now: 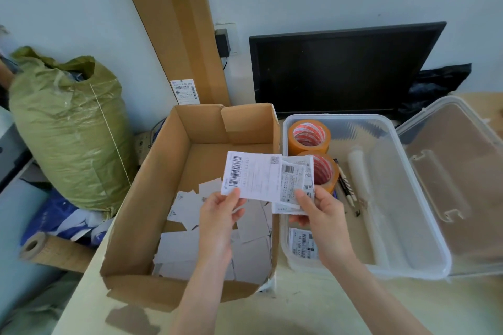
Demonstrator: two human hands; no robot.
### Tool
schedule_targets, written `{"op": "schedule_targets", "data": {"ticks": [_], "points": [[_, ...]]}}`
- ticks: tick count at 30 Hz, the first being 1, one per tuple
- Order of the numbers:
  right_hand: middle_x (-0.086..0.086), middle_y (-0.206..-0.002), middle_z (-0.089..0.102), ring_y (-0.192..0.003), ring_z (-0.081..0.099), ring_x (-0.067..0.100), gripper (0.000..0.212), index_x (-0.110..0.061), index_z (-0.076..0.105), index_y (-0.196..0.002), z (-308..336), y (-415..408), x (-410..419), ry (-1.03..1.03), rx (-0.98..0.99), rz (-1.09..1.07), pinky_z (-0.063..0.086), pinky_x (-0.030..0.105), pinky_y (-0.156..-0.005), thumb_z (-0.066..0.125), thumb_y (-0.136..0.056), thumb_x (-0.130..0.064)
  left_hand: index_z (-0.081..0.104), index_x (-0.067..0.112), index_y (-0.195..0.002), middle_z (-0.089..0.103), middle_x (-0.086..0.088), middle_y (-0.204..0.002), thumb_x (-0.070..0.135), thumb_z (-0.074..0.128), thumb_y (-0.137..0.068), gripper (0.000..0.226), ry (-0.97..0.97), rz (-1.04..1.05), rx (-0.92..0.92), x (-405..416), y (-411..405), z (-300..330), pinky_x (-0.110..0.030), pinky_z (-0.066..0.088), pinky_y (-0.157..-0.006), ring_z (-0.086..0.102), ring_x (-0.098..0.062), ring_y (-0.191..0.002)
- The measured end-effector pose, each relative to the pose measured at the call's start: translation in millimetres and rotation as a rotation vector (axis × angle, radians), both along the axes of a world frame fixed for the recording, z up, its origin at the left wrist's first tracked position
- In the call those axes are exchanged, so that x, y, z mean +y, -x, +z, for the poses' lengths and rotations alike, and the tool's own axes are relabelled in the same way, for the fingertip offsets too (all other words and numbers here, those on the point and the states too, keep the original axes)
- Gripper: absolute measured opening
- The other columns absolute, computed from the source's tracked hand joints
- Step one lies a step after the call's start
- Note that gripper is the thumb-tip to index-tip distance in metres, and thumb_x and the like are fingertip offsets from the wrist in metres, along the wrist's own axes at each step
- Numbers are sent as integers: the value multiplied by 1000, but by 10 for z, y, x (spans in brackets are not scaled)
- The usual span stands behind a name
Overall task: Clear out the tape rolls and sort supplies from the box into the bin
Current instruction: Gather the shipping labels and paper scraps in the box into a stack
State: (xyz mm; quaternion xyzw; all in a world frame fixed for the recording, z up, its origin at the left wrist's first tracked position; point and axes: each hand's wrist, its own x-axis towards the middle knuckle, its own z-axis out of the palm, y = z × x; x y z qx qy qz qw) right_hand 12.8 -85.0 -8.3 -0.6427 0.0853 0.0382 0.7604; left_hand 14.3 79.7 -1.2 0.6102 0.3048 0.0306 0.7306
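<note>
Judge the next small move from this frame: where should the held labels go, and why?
Probably carry them right and lay them in the clear bin. Both the left hand and right hand pinch shipping labels above the cardboard box; two tape rolls, pens and another label already lie there.

Soft, even daylight fills my view, bright but cool in tone, with only faint shadows inside the cardboard box (187,171). The clear bin lid (449,171) shows a mild sheen. My wide lens bows the straight edges near the frame borders, and the corners look slightly soft. The centre stays fairly sharp.
</note>
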Motion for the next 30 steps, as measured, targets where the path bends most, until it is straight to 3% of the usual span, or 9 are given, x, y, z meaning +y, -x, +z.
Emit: {"op": "schedule_targets", "data": {"ticks": [2,5,9,13,18,22,26,30], "points": [[-2,-93,75,-64,66,18,22,-18,65,-114,-7,5,16,42,-8,52,53,34,-57,52,-97,-13,61,10,-98,72,6,-101,20,65,-89,14,-11,-17,-19,-26,-10,-14,-21,53,-76,69,-11,-89],[6,-82,74,-52,62,15,24,-10,65,-109,-19,-4,25,32,12,69,48,29,-50,42,-101,-14,57,9,-102,72,5,-98,19,67,-87,20,-109,-46,-70,23,-27,30,-16,53,-70,69,-9,-85],[12,-78,72,-53,61,19,29,-13,63,-110,-14,-9,13,-77,38,85,48,27,-48,36,-103,-17,49,22,-112,59,25,-91,21,70,-85,34,-555,-198,-131,256,-127,124,-9,48,-62,63,1,-85],[11,-84,74,-58,67,23,28,-12,61,-113,-14,-6,36,-48,48,148,55,27,-50,36,-103,-20,59,22,-93,60,22,-97,22,69,-85,13,-830,-380,-245,342,-223,197,-10,47,-64,60,1,-85],[12,-88,74,-61,68,26,22,-13,59,-115,-16,1,53,16,26,232,56,26,-52,43,-101,-17,61,31,-104,67,18,-102,19,65,-88,20,-773,-590,-357,243,-269,196,-19,50,-72,62,-6,-90],[12,-90,74,-59,66,23,20,-15,59,-114,-30,-4,45,22,25,248,54,25,-51,46,-100,-12,58,38,-115,66,17,-111,16,62,-90,33,-728,-619,-379,239,-298,151,-23,52,-77,59,-7,-95],[12,-84,73,-54,63,19,18,-11,61,-111,-66,-13,54,41,23,253,52,25,-49,48,-98,-6,61,42,-109,66,16,-110,15,62,-90,32,-664,-641,-415,279,-334,118,-30,54,-80,59,-8,-96],[12,-84,73,-55,62,18,20,-11,61,-112,-90,-22,57,41,29,264,52,26,-50,47,-98,-5,63,43,-104,68,14,-103,17,64,-90,29,-593,-608,-421,330,-409,45,-23,53,-79,61,-8,-91]]}}
